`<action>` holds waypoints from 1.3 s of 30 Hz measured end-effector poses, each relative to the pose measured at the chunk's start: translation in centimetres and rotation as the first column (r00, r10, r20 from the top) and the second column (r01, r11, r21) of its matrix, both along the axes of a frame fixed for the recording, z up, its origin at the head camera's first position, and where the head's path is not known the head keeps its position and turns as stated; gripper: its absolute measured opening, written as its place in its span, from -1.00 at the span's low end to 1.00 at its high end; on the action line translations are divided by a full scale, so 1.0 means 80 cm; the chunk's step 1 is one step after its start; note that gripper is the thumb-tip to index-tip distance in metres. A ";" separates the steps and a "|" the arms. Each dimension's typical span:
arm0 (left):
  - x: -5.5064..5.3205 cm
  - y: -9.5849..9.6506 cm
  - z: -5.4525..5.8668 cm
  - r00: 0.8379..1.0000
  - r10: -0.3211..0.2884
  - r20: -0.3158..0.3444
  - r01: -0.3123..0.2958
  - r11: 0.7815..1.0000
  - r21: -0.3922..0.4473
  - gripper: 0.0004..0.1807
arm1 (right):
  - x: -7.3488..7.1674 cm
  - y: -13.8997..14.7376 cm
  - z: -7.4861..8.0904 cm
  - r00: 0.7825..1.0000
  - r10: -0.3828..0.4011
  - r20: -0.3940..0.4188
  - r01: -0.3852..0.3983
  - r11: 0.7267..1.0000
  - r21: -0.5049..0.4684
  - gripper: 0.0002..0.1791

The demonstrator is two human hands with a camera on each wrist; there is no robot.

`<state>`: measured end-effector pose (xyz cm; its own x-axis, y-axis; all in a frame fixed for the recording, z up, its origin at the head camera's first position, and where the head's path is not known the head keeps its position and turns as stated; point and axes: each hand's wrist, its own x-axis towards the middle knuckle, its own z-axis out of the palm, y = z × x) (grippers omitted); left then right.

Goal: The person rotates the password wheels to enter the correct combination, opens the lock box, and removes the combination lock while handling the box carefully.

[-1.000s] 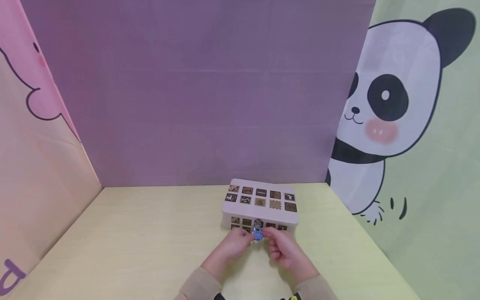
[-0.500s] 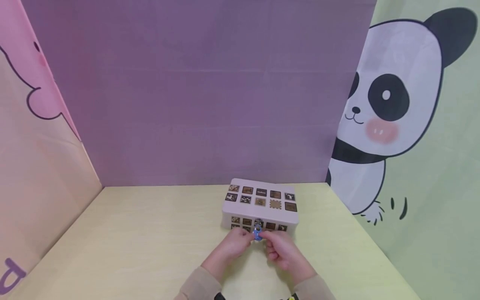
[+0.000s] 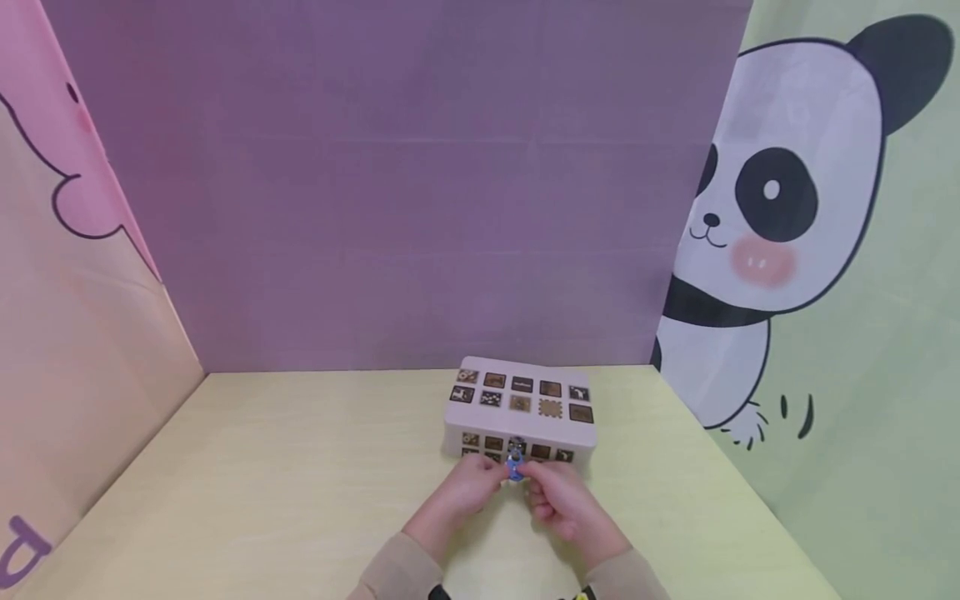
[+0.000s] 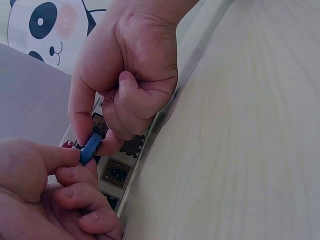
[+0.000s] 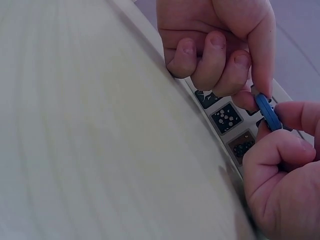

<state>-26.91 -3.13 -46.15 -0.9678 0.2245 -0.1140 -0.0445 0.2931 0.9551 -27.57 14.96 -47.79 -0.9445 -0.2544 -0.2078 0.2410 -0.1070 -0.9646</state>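
Note:
In the head view a small blue padlock (image 3: 515, 469) hangs at the front of a white lidded box (image 3: 525, 404) printed with square pictures. My left hand (image 3: 470, 486) pinches its left side between thumb and index finger, the other fingers curled in. From the right, my right hand (image 3: 564, 496) pinches it too, its thumb tip over the padlock's face. The left wrist view shows the padlock (image 4: 91, 148) edge-on between both hands' fingertips. In the right wrist view the padlock (image 5: 268, 112) looks like a thin blue disc. Fingertips cover much of it.
The box stands on a pale wooden table (image 3: 300, 483), right of the middle, near the back. A purple panel (image 3: 420, 183) rises behind it. Side walls carry a panda print (image 3: 780, 192) and a pink cartoon print (image 3: 45, 108).
My right hand has shifted slightly left, so its thumb now covers more of the padlock's face. The left hand and the box have stayed nearly still.

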 end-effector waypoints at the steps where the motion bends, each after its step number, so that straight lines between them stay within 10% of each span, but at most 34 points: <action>1: 0.000 0.000 0.000 1.000 -0.001 -0.001 0.001 1.000 0.001 -0.70 | 0.000 0.000 0.000 1.000 0.000 -0.002 0.000 1.000 0.003 -0.81; 39: -0.001 0.001 -0.002 0.999 -0.035 -0.041 0.034 0.999 -0.017 -0.68 | -0.002 -0.004 -0.003 1.000 -0.013 -0.001 0.013 1.000 0.013 -0.83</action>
